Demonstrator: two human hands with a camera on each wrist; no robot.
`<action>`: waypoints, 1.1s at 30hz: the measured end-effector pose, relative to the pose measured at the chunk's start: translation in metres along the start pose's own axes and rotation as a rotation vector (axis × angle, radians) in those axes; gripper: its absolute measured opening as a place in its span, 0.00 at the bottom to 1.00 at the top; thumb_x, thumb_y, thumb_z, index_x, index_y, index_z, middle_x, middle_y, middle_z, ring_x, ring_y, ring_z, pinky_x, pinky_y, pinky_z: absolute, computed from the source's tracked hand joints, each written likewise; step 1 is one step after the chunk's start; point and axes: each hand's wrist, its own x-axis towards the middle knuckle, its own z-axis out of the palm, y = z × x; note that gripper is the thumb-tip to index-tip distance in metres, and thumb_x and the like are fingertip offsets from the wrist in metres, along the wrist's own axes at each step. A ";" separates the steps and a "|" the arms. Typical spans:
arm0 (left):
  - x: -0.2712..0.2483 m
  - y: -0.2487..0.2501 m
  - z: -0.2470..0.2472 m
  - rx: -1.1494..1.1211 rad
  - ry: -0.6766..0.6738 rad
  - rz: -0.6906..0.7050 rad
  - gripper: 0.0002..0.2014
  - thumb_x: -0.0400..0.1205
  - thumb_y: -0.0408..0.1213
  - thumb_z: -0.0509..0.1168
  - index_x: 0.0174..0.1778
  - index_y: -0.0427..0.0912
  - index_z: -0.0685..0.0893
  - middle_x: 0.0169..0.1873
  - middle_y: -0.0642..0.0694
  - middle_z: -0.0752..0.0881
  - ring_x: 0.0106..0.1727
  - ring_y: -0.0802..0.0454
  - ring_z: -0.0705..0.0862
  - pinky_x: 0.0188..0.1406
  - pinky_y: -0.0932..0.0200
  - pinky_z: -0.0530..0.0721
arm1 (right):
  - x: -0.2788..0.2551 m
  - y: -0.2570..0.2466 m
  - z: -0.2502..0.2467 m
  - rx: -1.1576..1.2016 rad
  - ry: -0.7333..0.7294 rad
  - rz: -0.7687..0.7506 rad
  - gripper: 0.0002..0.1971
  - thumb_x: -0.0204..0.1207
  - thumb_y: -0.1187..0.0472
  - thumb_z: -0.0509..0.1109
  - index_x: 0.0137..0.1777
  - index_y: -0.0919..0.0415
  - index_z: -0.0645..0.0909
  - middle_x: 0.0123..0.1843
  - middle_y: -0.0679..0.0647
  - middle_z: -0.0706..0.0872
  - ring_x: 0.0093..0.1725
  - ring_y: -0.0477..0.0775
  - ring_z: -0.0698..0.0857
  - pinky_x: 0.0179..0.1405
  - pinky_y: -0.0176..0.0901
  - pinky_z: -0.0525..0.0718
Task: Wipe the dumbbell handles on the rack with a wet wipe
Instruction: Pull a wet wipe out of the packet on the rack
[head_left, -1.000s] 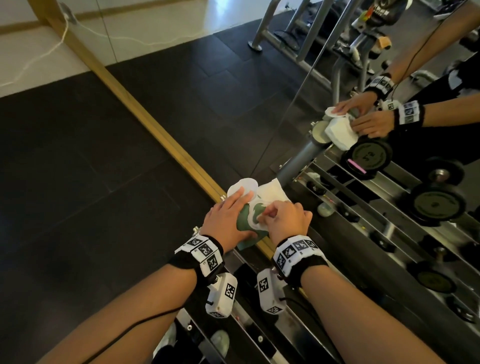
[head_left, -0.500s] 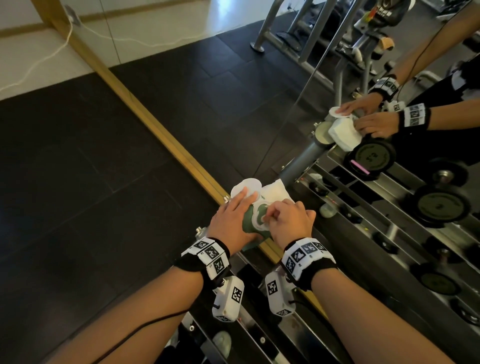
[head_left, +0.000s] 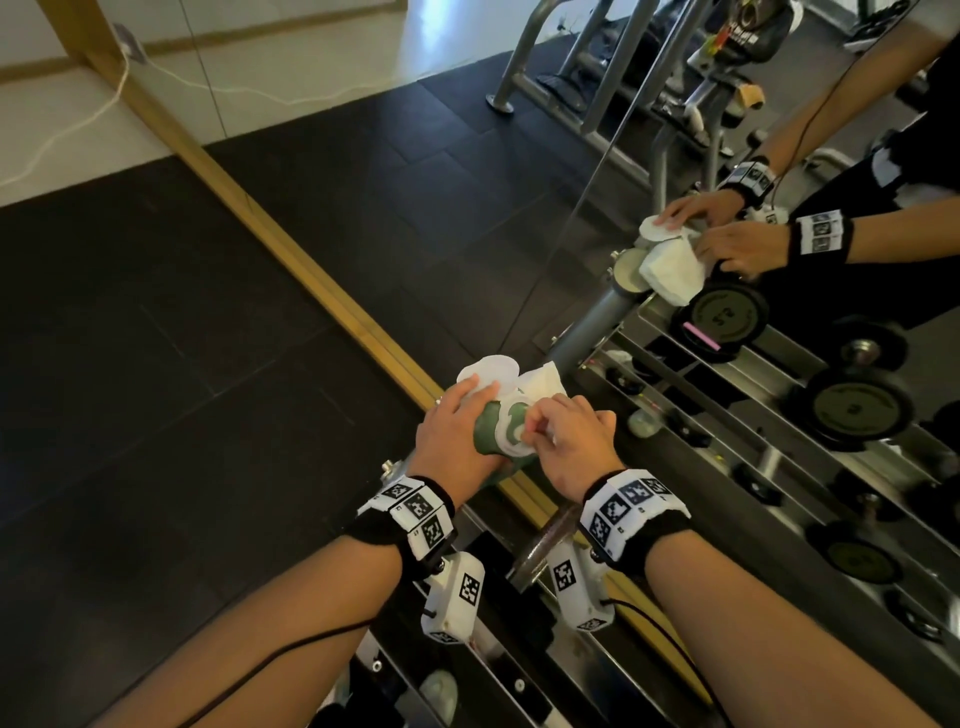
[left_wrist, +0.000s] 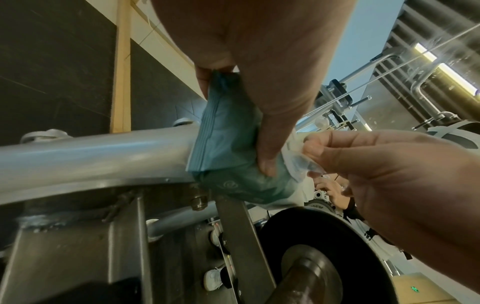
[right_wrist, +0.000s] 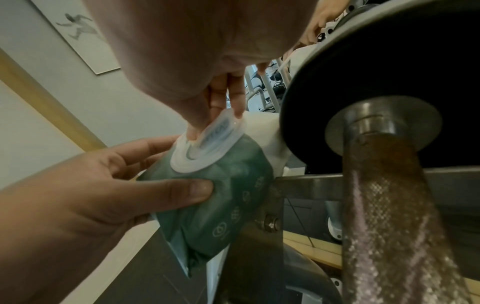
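Two hands, both busy with one green wet wipe pack (head_left: 487, 434). Wrapped the left hand (head_left: 451, 441) round the pack's body, thumb pressed into its near face, fingers laid over the far side. Pinched with the right hand (head_left: 574, 441) a thin white piece (right_wrist: 221, 127) at the ringed opening; could not tell flap from wipe, since knuckles covered the pinch from above and both wrist views showed only a translucent edge. Held the pack against the grey top tube (left_wrist: 91, 152) of the rack, at the foot of the mirror (head_left: 519, 208), opening turned up toward the head camera, long axis running away from the body toward the glass. Saw more white material (head_left: 540, 384) bunched at its far end, partly under the fingers.

Found the nearest dumbbell handle (right_wrist: 389, 205) just right of the pack, knurled and untouched, running up to a black plate (right_wrist: 389, 61). Caught only a sliver of it between the wrists from above, the rest lost behind the wrist cameras. Saw further dumbbells only as mirror reflections, cut off at the right edge.
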 end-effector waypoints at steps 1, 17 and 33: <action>0.000 0.000 -0.001 0.005 0.008 -0.004 0.44 0.68 0.45 0.79 0.79 0.61 0.67 0.79 0.55 0.64 0.74 0.46 0.69 0.74 0.44 0.70 | 0.000 0.000 0.000 -0.009 -0.002 -0.008 0.08 0.76 0.57 0.69 0.40 0.43 0.75 0.43 0.37 0.76 0.50 0.43 0.69 0.45 0.46 0.53; -0.005 0.000 0.001 0.041 -0.035 -0.053 0.42 0.71 0.44 0.78 0.79 0.62 0.64 0.78 0.56 0.62 0.75 0.45 0.68 0.73 0.41 0.71 | 0.002 -0.002 -0.006 0.007 -0.044 0.035 0.08 0.73 0.49 0.75 0.36 0.38 0.79 0.38 0.33 0.84 0.52 0.42 0.75 0.50 0.47 0.53; -0.004 0.003 0.006 0.097 -0.057 -0.057 0.46 0.70 0.53 0.78 0.79 0.74 0.57 0.80 0.58 0.56 0.75 0.42 0.64 0.69 0.33 0.75 | 0.001 -0.008 -0.013 0.285 0.002 0.019 0.09 0.78 0.65 0.72 0.40 0.50 0.82 0.45 0.45 0.84 0.50 0.49 0.83 0.56 0.45 0.83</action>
